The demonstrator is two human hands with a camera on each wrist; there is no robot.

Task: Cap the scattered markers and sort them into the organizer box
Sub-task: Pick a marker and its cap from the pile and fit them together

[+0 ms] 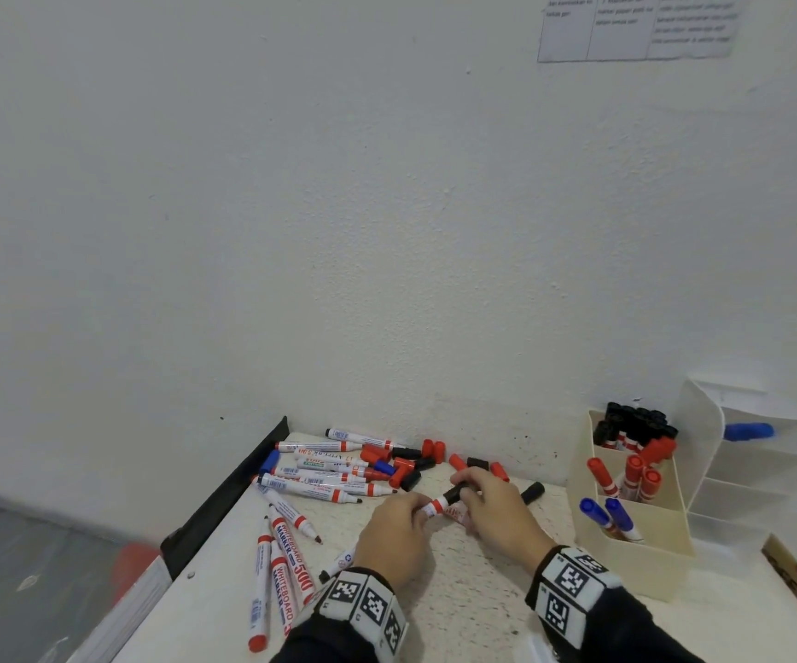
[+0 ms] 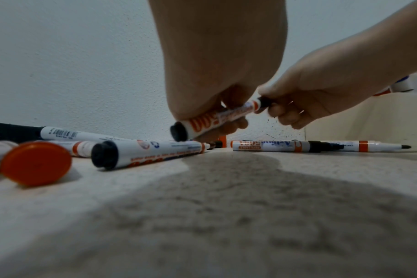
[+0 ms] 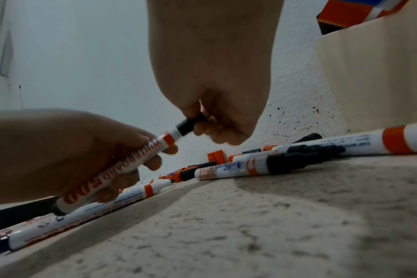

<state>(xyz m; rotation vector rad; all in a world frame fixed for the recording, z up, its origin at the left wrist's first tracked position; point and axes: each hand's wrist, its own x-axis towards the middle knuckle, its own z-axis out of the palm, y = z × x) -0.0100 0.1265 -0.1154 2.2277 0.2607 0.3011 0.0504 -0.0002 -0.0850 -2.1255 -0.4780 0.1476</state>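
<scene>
A: Head cam: left hand [image 1: 394, 533] grips the marker [image 1: 434, 508] just left of the organizer box [image 1: 635, 552].

B: Wrist cams: right hand [image 3: 217, 120] pinches the black cap [image 3: 187, 126]. I'd push straight along the barrel till it seats.

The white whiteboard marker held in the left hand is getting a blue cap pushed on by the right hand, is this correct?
Not quite: the cap is black, not blue, as the right wrist view shows. The rest holds: the left hand grips the white whiteboard marker and the right hand pushes the cap onto its tip.
</scene>
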